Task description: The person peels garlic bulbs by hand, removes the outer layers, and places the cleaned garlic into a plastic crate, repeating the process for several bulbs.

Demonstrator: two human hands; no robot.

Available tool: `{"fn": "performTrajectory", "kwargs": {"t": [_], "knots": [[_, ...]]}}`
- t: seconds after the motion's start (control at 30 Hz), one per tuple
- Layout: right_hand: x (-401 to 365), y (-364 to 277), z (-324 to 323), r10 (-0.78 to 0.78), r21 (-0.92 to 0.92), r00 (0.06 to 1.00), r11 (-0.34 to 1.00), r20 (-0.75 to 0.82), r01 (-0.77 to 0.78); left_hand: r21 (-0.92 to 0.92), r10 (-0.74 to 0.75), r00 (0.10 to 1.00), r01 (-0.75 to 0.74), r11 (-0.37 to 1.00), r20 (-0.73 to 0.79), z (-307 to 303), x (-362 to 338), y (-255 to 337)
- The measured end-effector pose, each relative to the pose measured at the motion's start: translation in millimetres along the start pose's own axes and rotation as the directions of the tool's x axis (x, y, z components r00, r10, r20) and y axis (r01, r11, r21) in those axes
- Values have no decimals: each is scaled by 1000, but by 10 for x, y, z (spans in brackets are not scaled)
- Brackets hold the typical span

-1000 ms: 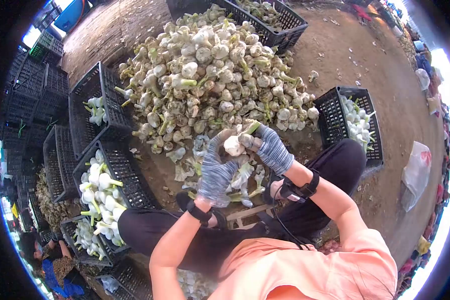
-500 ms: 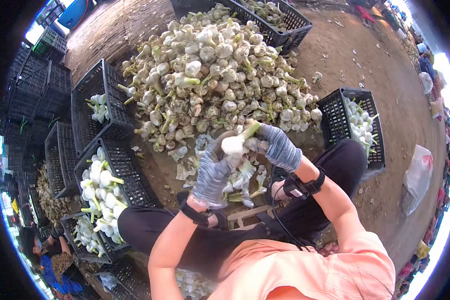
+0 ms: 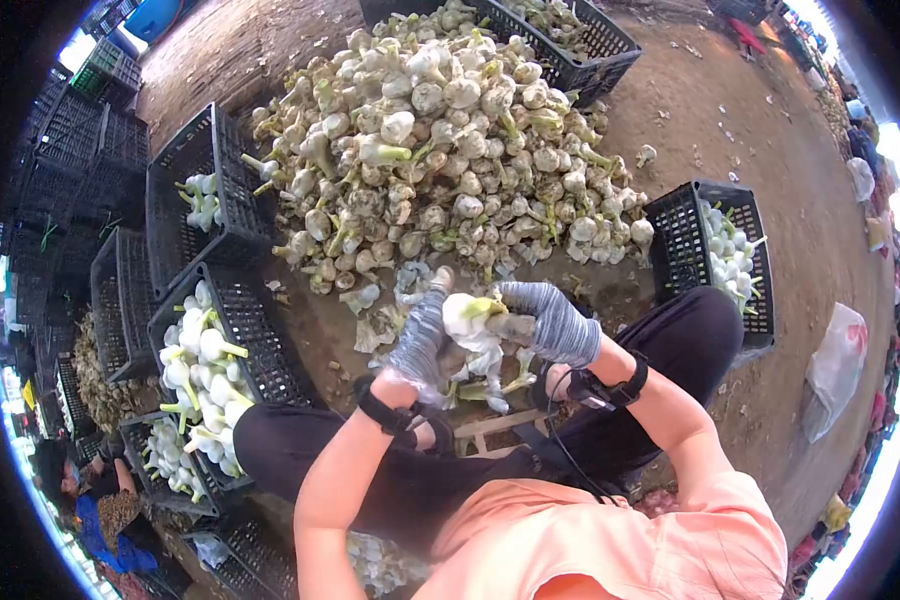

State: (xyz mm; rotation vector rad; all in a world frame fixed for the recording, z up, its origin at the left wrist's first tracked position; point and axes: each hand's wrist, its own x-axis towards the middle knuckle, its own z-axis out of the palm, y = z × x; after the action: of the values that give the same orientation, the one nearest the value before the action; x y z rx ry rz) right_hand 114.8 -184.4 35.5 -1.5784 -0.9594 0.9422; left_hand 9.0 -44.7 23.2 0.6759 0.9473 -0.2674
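A white garlic bulb (image 3: 460,316) with a yellow-green stem is between my two gloved hands, above the loose skins on the ground. My right hand (image 3: 554,322), in a grey knitted glove, is closed around the stem end, its fingers curled in from the right. Close against the bulb's left side is my left hand (image 3: 417,335), its thumb stretched up and away from the bulb. The left hand's other fingers are partly hidden and blurred. Pale peeled skins (image 3: 483,365) show just below the bulb.
A large heap of untrimmed garlic (image 3: 450,150) lies ahead. Black crates with cleaned garlic stand at my left (image 3: 260,340) and right (image 3: 675,235). A plastic bag (image 3: 836,365) lies far right. Another person (image 3: 110,510) sits at lower left.
The garlic's stem has swung from pointing up and right to lying lower, toward my right palm. My left thumb has lifted away from the bulb. The view has shifted slightly.
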Motion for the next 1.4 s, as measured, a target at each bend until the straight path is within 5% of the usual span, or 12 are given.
{"fn": "performTrajectory", "kwargs": {"t": [0.07, 0.3, 0.47, 0.57, 0.73, 0.8, 0.93, 1.0, 1.1, 1.2, 1.27, 1.4], "knots": [[0, -159, -33, 376, 341, 916, 850, 143, -402, -3, -25, 995, 25, 1000, 93, 51, -40, 40], [34, 376, 14, 126, 151, 978, 983, -164, -101, 313, 701, 703, -697, 645, 121, -163, 282, -156], [20, 256, -14, 201, 231, 955, 961, -217, -150, 347, 571, 795, -604, 718, 202, -17, -43, -77], [83, 241, -155, -322, -458, 928, 865, -188, 208, 205, 616, 722, -685, 699, 314, 34, -120, -23], [109, 353, -180, -357, -407, 915, 876, -190, 257, 116, 669, 702, -706, 698, 246, 3, -55, -52], [45, 199, -87, 282, 651, 921, 758, -269, -42, 562, 797, 515, -778, 280, 315, -58, -74, 15], [95, 414, -185, -195, -91, 878, 981, -437, 173, 487, 771, 495, -828, 278, 401, -86, -129, 89], [134, 501, -205, 49, 77, 880, 997, -472, -14, 440, 736, 522, -833, 334, 430, -39, -176, 94], [156, 394, -249, 477, 481, 846, 815, -238, -324, 166, 621, 589, -781, 602, 517, -101, -113, 72], [185, 676, -229, 219, -170, 934, 947, -282, -273, -106, 633, 645, -660, 744, 428, -137, -105, 32], [111, 504, -155, 13, -169, 998, 986, 60, -2, -167, 636, 682, -624, 764, 361, -113, -139, 64], [-60, 207, -192, 308, 18, 843, 936, 440, -351, -345, 587, 798, -517, 783, 136, -179, 13, 80]]}}
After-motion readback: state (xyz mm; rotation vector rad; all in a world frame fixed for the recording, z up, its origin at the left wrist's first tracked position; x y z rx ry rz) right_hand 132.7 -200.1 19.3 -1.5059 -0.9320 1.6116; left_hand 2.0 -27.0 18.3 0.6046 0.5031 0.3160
